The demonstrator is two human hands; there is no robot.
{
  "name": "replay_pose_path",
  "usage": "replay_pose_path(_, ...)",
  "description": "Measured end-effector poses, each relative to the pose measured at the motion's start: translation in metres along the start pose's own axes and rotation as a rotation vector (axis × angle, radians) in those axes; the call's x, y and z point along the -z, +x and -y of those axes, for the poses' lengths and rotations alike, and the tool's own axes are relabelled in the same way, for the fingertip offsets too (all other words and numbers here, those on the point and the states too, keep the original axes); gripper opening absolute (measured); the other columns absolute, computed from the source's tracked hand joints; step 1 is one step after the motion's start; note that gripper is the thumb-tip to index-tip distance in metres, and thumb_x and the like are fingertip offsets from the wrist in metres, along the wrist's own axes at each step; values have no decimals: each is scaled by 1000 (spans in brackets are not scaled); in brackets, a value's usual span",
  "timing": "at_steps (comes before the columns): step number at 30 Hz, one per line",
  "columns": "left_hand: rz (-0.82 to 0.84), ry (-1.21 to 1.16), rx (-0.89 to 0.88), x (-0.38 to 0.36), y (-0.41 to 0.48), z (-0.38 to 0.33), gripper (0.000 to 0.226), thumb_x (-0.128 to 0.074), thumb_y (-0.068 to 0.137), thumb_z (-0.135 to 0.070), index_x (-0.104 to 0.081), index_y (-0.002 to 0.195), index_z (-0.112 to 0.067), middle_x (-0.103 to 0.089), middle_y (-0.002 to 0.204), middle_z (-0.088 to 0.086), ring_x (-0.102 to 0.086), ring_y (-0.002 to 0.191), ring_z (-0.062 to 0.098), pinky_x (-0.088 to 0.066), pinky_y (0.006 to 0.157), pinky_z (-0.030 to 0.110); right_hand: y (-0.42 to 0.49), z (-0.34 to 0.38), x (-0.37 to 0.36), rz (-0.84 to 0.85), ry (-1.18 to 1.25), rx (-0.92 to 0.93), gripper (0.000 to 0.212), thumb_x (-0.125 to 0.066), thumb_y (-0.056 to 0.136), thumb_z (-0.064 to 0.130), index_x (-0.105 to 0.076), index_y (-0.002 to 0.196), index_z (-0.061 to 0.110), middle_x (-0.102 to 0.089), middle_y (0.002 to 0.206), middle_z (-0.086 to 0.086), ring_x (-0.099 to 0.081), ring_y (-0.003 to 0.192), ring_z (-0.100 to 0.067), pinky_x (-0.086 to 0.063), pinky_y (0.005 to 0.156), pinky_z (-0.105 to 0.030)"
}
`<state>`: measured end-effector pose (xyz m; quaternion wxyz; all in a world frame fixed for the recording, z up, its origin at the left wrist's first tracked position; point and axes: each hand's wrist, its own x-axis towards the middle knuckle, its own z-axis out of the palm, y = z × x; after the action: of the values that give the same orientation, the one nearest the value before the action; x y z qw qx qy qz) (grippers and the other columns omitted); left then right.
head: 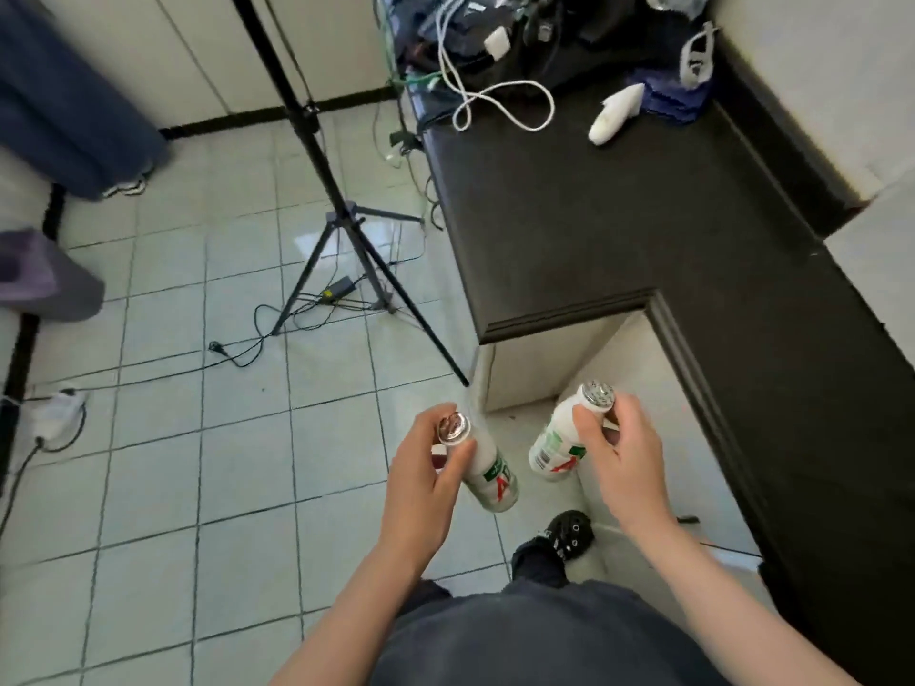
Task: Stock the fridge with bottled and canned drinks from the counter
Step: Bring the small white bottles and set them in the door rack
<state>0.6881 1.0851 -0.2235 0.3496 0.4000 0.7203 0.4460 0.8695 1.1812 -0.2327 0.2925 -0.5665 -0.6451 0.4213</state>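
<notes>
Floor left: I see a tripod (341, 225) with cables at its feet.
Left hand (426, 467): curled round the neck of a white bottle (487, 470), held over the floor tiles.
Right hand (621, 458): gripping a second white bottle (557, 440) near its foil cap.
Worktop (619, 215): dark, to my right, carrying a white cord (500, 99) and clutter at the far end.

One head-worn wide-angle view looks steeply down from above, close over both forearms, taking in the pale green tiled floor (198, 438) and the dark L-shaped counter (619, 230).
</notes>
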Motion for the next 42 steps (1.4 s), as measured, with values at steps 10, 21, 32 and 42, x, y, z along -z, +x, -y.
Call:
replay_pose_path(10, -393, -2, 172, 230, -90, 111, 35, -62, 90, -23, -49, 106, -51, -62, 102, -19, -60, 91, -1, -48, 72, 11, -86, 97, -219, 296, 38, 120, 11, -56, 91, 29, -57, 102, 26, -57, 98, 9, -56, 95, -13, -44, 76, -23)
replay_pose_path(21, -872, -169, 417, 363, -160, 197, 38, -64, 89, -15, -50, 103, -47, -60, 103, -21, -56, 92, -10, -47, 70, 7, -112, 199, -407, 747, -111, 378, 9, -60, 89, 29, -57, 98, 32, -57, 100, 12, -54, 93, 3, -41, 69, -14)
replay_pose_path(32, -1159, -140, 669, 555, -167, 271, 35, -63, 89, -20, -50, 104, -48, -62, 107, -16, -59, 92, -1, -48, 76, 15, -144, 343, -689, 1206, -118, 593, 8, -57, 88, 35, -55, 94, 39, -58, 98, 18, -54, 91, 10, -43, 64, -8)
replay_pose_path(42, -1431, -59, 505, 739, -116, 284, 38, -60, 91, -22, -45, 105, -54, -54, 106, -25, -54, 99, -8, -48, 76, 10, -172, 480, -848, 1319, 52, 801, 21, -59, 89, 28, -54, 89, 48, -59, 96, 20, -56, 92, 4, -46, 68, -7)
